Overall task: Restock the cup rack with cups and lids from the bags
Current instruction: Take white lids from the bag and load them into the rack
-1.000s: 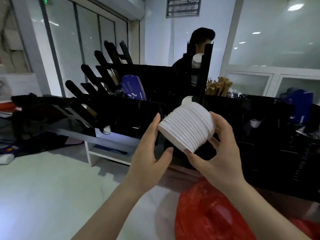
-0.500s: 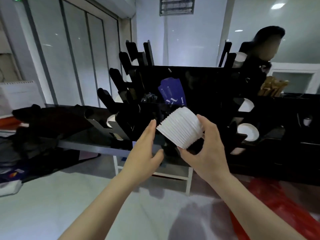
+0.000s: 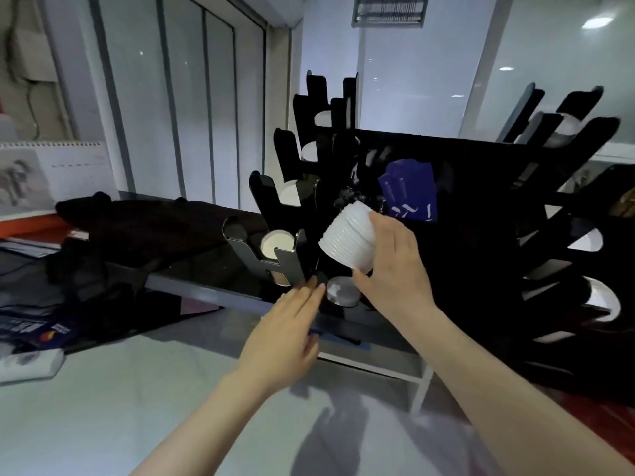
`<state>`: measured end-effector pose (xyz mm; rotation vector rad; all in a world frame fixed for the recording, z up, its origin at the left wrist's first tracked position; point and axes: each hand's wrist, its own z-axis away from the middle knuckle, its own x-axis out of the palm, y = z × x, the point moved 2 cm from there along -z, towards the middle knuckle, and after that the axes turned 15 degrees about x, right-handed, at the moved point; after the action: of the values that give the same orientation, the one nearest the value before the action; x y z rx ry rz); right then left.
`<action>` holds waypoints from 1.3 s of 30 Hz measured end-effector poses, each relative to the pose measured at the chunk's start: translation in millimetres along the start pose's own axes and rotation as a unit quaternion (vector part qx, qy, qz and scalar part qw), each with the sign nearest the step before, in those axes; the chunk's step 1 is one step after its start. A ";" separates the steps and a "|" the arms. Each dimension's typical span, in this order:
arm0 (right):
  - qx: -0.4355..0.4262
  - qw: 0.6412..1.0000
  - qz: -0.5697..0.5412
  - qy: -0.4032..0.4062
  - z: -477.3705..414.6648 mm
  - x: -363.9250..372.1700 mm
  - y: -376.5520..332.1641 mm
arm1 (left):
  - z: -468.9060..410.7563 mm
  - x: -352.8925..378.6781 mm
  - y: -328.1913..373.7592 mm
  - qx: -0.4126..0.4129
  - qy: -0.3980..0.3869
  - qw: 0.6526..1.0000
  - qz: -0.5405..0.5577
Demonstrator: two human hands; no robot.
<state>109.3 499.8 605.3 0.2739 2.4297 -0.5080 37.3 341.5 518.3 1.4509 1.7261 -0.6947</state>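
My right hand (image 3: 391, 269) grips a stack of white lids (image 3: 347, 237), held tilted in front of the black cup rack (image 3: 457, 207). The stack sits just above a low slot of the rack where a round pale lid (image 3: 338, 291) shows. My left hand (image 3: 288, 324) holds nothing, fingers extended, with its fingertips touching the rack's lower edge beside that slot. Several slots on the rack's left side hold white cups or lids (image 3: 276, 243); more white discs (image 3: 604, 297) show in the slots on the right.
The rack stands on a dark counter (image 3: 206, 290) with a white frame below. Dark cloth or bags (image 3: 144, 231) lie on the counter to the left, papers (image 3: 31, 329) beneath them. A blue packet (image 3: 410, 190) stands in the rack. A calendar (image 3: 51, 176) is at far left.
The view has moved closer to the rack's left side. My right hand carried the lid stack up to the rack; my left hand let go of it and reached down to the rack's lower edge.
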 end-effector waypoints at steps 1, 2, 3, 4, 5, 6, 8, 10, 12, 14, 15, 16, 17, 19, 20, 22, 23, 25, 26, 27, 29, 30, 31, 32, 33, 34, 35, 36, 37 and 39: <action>-0.009 0.999 0.034 0.007 0.0 3.1 0.1 | 1.6 2.3 -2.2 0.000 -0.001 1.000 -0.003; -0.017 0.997 0.071 0.013 0.3 6.5 1.0 | 2.7 5.3 -3.5 0.002 -0.003 1.000 -0.006; -0.025 0.994 0.108 0.012 0.7 10.3 1.5 | 3.1 8.4 -4.1 0.005 -0.007 1.000 -0.009; -0.033 0.989 0.142 0.003 1.4 13.9 1.5 | 3.0 11.8 -4.2 0.009 -0.012 1.000 -0.011; -0.040 0.986 0.164 -0.007 2.0 17.5 1.1 | 2.7 14.8 -4.4 0.012 -0.016 1.000 -0.012; -0.048 0.983 0.177 -0.018 1.8 21.0 0.5 | 2.3 17.2 -4.9 0.014 -0.017 1.000 -0.010; -0.061 0.977 0.202 -0.042 1.0 28.1 -1.3 | 2.6 20.4 -6.4 0.010 -0.020 1.000 -0.003; -0.066 0.971 0.225 -0.056 -0.1 33.6 -2.8 | 3.8 21.5 -7.5 0.006 -0.023 1.000 0.007; -0.069 0.965 0.248 -0.051 0.2 36.4 -5.7 | 4.9 22.6 -8.6 0.006 -0.023 1.000 0.011; -0.074 0.960 0.267 -0.053 2.6 39.3 -6.8 | 6.0 24.3 -10.5 0.008 -0.019 1.000 0.011; -0.074 0.957 0.273 -0.063 4.4 41.8 -5.9 | 6.6 25.0 -11.2 0.007 -0.018 1.000 0.012; -0.073 0.955 0.278 -0.072 6.5 44.6 -4.5 | 7.1 25.3 -11.7 0.006 -0.018 1.000 0.013; -0.071 0.953 0.284 -0.080 8.7 46.9 -2.9 | 7.8 25.5 -11.9 0.005 -0.020 1.000 0.014; -0.075 0.949 0.290 -0.093 11.2 50.5 1.1 | 9.2 26.1 -12.3 0.004 -0.020 1.000 0.014; -0.077 0.948 0.290 -0.106 11.6 52.5 4.0 | 10.0 26.5 -12.6 0.003 -0.020 1.000 0.014; -0.074 0.946 0.285 -0.138 10.8 55.3 10.9 | 11.7 27.3 -14.0 -0.002 -0.019 1.000 0.014; -0.069 0.946 0.279 -0.150 10.6 55.4 14.1 | 12.5 27.6 -14.8 -0.004 -0.018 1.000 0.012; -0.059 0.951 0.259 -0.159 11.9 53.8 18.5 | 13.5 27.8 -16.1 -0.008 -0.015 1.000 0.012; -0.057 0.954 0.247 -0.161 13.4 52.2 19.8 | 13.4 27.9 -16.2 -0.009 -0.013 1.000 0.013; -0.056 0.957 0.233 -0.164 14.9 50.6 21.0 | 13.1 28.1 -16.0 -0.009 -0.012 1.000 0.013; -0.056 0.963 0.202 -0.170 17.9 48.1 22.8 | 12.1 28.8 -14.6 -0.008 -0.011 1.000 0.018; -0.057 0.965 0.190 -0.172 18.7 47.3 23.1 | 11.6 29.4 -13.4 -0.008 -0.011 1.000 0.022; -0.055 0.966 0.183 -0.174 18.8 46.7 23.0 | 11.4 29.9 -12.2 -0.007 -0.011 1.000 0.026; -0.052 0.966 0.181 -0.176 18.2 46.8 22.6 | 11.3 30.5 -11.0 -0.006 -0.011 0.999 0.030; -0.051 0.965 0.181 -0.180 17.1 47.2 22.0 | 11.2 30.9 -10.2 -0.005 -0.011 0.999 0.031; -0.052 0.964 0.181 -0.185 16.1 47.7 21.2 | 11.3 31.0 -9.7 -0.004 -0.012 0.999 0.031; -0.050 0.964 0.177 -0.192 15.0 47.9 20.7 | 11.5 30.8 -9.4 -0.004 -0.013 0.999 0.030; -0.046 0.964 0.169 -0.200 13.8 47.7 20.5 | 11.5 30.4 -9.5 -0.003 -0.013 0.999 0.029; -0.040 0.965 0.160 -0.206 12.6 47.4 20.8 | 11.5 29.9 -9.9 -0.004 -0.013 1.000 0.028; -0.031 0.965 0.146 -0.218 10.5 46.7 21.6 | 11.1 28.0 -10.3 -0.005 -0.014 1.000 0.025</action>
<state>85.4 518.1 562.3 0.4373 1.9319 -0.3192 27.7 346.2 488.3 1.4655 1.6640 -0.6753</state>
